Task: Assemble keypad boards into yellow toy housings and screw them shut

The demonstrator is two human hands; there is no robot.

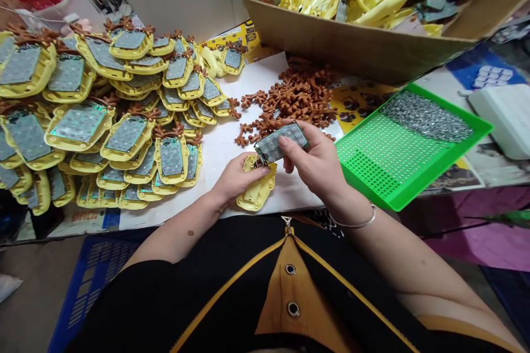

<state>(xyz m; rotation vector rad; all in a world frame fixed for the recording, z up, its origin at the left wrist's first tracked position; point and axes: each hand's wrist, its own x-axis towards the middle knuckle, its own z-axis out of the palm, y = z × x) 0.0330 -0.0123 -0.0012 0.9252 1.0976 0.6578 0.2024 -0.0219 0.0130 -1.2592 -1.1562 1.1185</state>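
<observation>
Between the thumb and fingers of my right hand (312, 157) is a circuit board with a grey rubbery pad (275, 145), tilted over the table. My left hand (238, 179) grips the upper end of a yellow plastic shell (255, 192), whose hollow inside faces up. Thin wires at the board's left end run down towards the shell, near my left thumb. Just beyond my hands lies a heap of brown antler-shaped plastic pieces (298, 94). Stacked to the left are many yellow shells fitted with grey-padded boards (129, 133) and brown antlers.
A green perforated tray (372, 168) on the right holds a pile of small metal screws (430, 116). Behind stands a cardboard box (331, 41) of yellow shells and boards. A printed carton (186, 0) stands at the back left, and a white box (503, 118) sits far right.
</observation>
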